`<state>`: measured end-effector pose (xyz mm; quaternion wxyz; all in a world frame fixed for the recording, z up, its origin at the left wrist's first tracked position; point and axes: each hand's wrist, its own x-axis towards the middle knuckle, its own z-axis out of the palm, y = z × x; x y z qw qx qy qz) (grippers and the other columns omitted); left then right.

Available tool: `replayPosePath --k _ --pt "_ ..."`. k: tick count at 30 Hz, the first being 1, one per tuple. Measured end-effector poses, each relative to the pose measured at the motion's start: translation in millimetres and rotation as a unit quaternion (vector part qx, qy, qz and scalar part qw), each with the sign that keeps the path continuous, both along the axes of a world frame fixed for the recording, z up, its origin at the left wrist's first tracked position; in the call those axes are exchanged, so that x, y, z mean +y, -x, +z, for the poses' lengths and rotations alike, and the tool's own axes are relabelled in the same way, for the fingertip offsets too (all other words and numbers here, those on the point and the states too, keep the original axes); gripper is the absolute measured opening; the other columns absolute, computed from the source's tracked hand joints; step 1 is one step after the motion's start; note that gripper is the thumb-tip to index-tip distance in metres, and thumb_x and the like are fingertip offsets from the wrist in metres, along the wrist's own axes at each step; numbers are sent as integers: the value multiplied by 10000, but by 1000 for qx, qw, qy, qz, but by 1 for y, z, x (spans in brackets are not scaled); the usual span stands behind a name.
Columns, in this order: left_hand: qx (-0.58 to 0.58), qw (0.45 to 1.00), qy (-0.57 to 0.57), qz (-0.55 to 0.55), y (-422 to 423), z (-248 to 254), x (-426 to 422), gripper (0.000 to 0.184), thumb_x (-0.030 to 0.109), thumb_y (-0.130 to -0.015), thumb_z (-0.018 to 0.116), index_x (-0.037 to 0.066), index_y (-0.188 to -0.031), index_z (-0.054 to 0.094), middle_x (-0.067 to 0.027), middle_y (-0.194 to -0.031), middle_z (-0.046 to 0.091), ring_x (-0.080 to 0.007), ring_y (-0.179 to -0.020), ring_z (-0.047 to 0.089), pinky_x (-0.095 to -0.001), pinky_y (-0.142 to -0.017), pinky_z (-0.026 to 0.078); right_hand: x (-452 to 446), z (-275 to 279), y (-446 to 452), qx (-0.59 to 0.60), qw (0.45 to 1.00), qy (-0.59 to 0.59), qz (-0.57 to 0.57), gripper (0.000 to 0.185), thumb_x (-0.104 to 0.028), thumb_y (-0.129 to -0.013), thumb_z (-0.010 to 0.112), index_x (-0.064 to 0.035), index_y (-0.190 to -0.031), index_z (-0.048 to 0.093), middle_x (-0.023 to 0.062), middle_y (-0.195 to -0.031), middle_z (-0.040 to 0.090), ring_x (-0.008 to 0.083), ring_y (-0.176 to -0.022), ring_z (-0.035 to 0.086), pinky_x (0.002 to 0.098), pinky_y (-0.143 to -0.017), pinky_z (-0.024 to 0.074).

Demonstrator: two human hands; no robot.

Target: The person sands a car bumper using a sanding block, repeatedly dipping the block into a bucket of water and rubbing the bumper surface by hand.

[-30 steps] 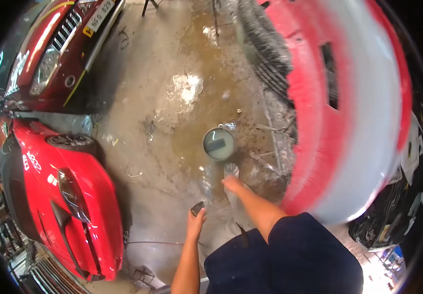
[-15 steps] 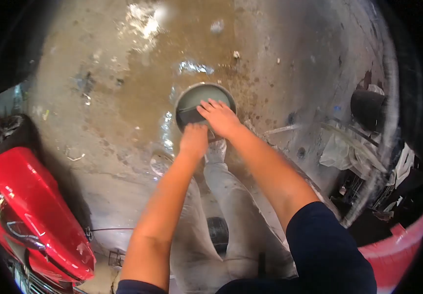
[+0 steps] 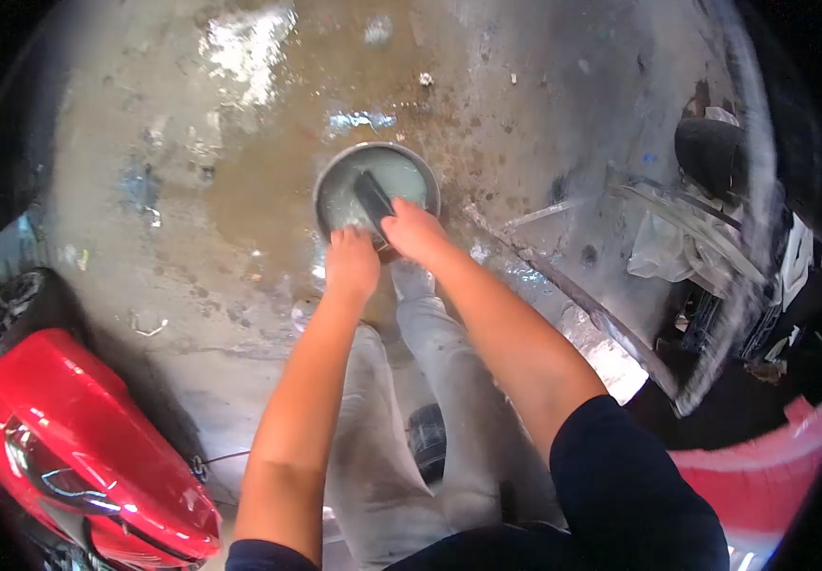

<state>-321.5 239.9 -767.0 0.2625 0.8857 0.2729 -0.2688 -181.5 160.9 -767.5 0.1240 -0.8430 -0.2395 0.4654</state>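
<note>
A round bucket [image 3: 377, 147] of cloudy grey-green water [image 3: 406, 176] stands on the floor just ahead of my feet. My right hand [image 3: 413, 231] is closed on the near end of a dark, flat rectangular piece [image 3: 373, 196], whose far end reaches over or into the water. From the frames I cannot tell its exact kind. At the bucket's near left side, my left hand [image 3: 352, 265] has its fingers curled over the rim. Below the wrists, the bucket's near wall is mostly hidden.
A red car front [image 3: 97, 409] with a dark wheel [image 3: 13, 314] lies to the left. The concrete floor [image 3: 192, 219] is wet and stained. To the right are a long metal bar [image 3: 582, 300], plastic sheeting [image 3: 658, 247] and dark parts.
The dark piece lay low in the bucket under my spread right hand; now that hand grips its end and it points up-left. The view has shifted slightly.
</note>
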Motion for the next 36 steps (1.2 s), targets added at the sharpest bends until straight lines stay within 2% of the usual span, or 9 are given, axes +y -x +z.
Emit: replayPosePath --k 3,6,11,15,21,26,31,32,36 --pt "-79 946 157 273 29 75 20 404 224 -1033 605 1 -1369 605 -146 -1377 650 -382 -1168 672 -472 -963 583 -9 58 7 110 972 -6 -206 441 -194 -939 546 -27 -1345 593 230 -1086 721 327 -941 723 461 -801 579" --pt "-170 722 411 530 62 163 34 442 307 -1078 595 6 -1400 563 -98 -1377 632 -277 -1162 671 -423 -962 603 -28 140 29 201 915 -100 -335 535 -149 -936 527 -81 -1466 519 133 -1051 691 225 -744 676 383 -626 565" --pt "-220 597 554 536 85 334 47 435 362 -1108 556 38 -1398 549 -73 -1353 630 -197 -1216 633 -407 -1009 595 -65 325 86 263 876 -184 -361 637 -104 -919 509 -110 -1552 437 84 -1431 564 166 -1053 625 288 -650 548" --pt "-244 589 603 480 89 459 23 438 395 -1113 535 66 -1403 548 -70 -1367 633 -200 -1263 610 -443 -1057 549 -87 487 119 297 850 -270 -340 735 -92 -918 504 -73 -1634 340 110 -1560 479 233 -1355 518 404 -973 545" --pt "-246 611 646 386 85 556 -31 449 432 -1115 515 90 -1403 553 -60 -1386 634 -211 -1288 600 -460 -1075 496 -139 577 160 242 797 -416 -364 723 -45 -928 467 -34 -1637 325 130 -1665 375 213 -1532 351 354 -1234 298" --pt "-235 607 682 334 79 590 -99 472 397 -1101 563 66 -1436 533 -73 -1388 631 -212 -1265 609 -420 -1066 500 -215 609 169 119 823 -450 -325 687 -38 -962 466 -22 -1633 317 142 -1630 409 224 -1464 430 349 -1169 388" --pt "-201 698 640 248 38 616 -196 378 274 -1084 612 56 -1392 589 -33 -1297 672 -135 -1173 627 -352 -1011 513 -316 615 167 89 802 -448 -386 748 -2 -969 505 -66 -1664 235 146 -1475 521 198 -1245 581 371 -1051 494" --pt "-194 718 633 214 26 616 -217 366 268 -1085 607 57 -1384 598 -33 -1285 676 -128 -1153 631 -344 -1006 513 -336 604 165 15 772 -462 -437 770 -13 -963 538 -87 -1662 224 133 -1382 569 185 -1135 619 376 -971 531" --pt "-177 745 636 93 -14 618 -313 352 248 -1102 576 68 -1402 606 -27 -1282 686 -129 -1146 650 -336 -1022 522 -439 635 121 157 582 -515 -609 586 -68 -978 597 -85 -1540 432 70 -1241 638 208 -1113 642 363 -948 532"
